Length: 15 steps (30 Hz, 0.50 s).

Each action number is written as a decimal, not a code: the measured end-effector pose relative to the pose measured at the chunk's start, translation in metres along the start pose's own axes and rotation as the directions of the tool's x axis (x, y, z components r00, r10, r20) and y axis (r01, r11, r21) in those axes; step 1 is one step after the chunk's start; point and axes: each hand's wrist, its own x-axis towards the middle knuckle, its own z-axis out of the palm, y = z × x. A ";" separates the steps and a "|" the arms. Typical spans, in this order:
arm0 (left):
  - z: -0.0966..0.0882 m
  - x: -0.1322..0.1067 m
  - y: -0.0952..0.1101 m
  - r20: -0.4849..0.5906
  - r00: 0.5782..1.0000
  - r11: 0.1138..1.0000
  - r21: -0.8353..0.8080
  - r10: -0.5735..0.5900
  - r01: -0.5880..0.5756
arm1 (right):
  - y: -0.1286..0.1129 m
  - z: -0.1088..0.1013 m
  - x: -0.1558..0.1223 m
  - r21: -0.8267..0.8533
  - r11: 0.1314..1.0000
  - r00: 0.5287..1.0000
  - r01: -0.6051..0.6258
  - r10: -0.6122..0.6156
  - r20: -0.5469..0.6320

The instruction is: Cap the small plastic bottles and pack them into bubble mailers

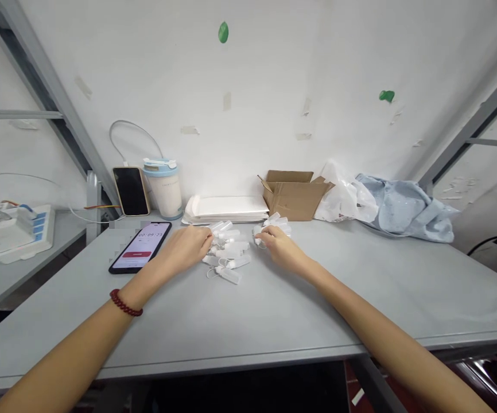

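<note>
A loose pile of small translucent plastic bottles [233, 246] with thin loops lies on the grey table between my hands. My left hand [191, 245] rests at the pile's left edge, fingers curled together; whatever is in them is hidden. At the right, my right hand [282, 248] has its thumb and fingertips closed on a small plastic bottle [257, 230] with a white end. Several more of the bottles lie just behind that hand, partly covered by it.
Left of the pile lie a phone with a running timer [140, 248], a second phone [131, 191] and a lidded cup [163, 189]. Behind are stacked white envelopes [231, 207], an open cardboard box [295, 199], a plastic bag [345, 195] and blue cloth [407, 206]. A power strip [27, 235] sits far left.
</note>
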 end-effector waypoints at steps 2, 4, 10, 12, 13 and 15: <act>0.001 -0.001 0.000 0.025 1.000 0.994 0.107 0.007 -0.010 | 0.001 0.004 0.001 -0.090 0.995 0.999 0.048 -0.049 -0.004; 0.001 -0.001 0.001 0.060 0.998 0.991 0.132 0.015 -0.022 | 0.003 0.007 0.003 -0.179 0.980 0.996 0.087 -0.085 0.015; 0.001 -0.002 0.001 0.008 1.000 0.998 0.058 -0.010 0.010 | 0.003 0.012 0.010 -0.398 0.899 0.981 0.186 -0.146 0.128; 0.002 -0.002 0.000 -0.022 0.999 0.996 0.084 -0.025 0.026 | 0.000 0.012 0.012 -0.446 0.864 0.971 0.231 -0.181 0.153; 0.002 -0.002 0.000 -0.042 0.999 0.993 0.116 -0.032 0.037 | -0.002 0.011 0.013 -0.469 0.846 0.966 0.253 -0.198 0.164; 0.002 -0.003 0.001 -0.090 0.995 0.980 0.190 -0.041 0.058 | -0.005 0.009 0.013 -0.509 0.810 0.956 0.291 -0.227 0.185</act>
